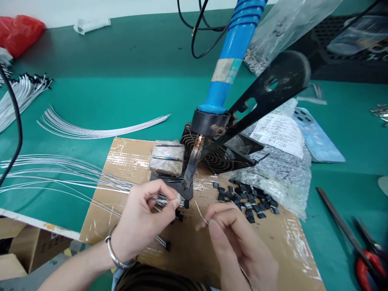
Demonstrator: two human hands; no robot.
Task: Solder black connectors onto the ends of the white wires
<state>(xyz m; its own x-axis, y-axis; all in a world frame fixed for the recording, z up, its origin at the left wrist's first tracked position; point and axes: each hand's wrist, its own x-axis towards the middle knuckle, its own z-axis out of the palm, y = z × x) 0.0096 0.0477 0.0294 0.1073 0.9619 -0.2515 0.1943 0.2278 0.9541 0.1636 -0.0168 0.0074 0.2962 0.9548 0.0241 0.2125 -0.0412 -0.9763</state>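
Note:
My left hand (145, 220) pinches a bundle of thin white wires (60, 171) and presses a small black component (185, 203) at the tip of a blue-handled soldering iron (233, 56). The iron rests tilted in a black stand (266, 95), tip pointing down at the component. My right hand (239, 242) is closed in a pinch on a thin strand of solder wire (200, 213), whose end points toward the iron tip. Both hands work over a taped cardboard sheet (127, 161). A bracelet circles my left wrist.
Several loose black components (248, 200) lie on the cardboard beside a plastic bag of parts (279, 161). A sponge block (166, 157) and fan grille (218, 157) sit behind the iron. More white wires (100, 129) lie left; red-handled cutters (366, 258) lie right.

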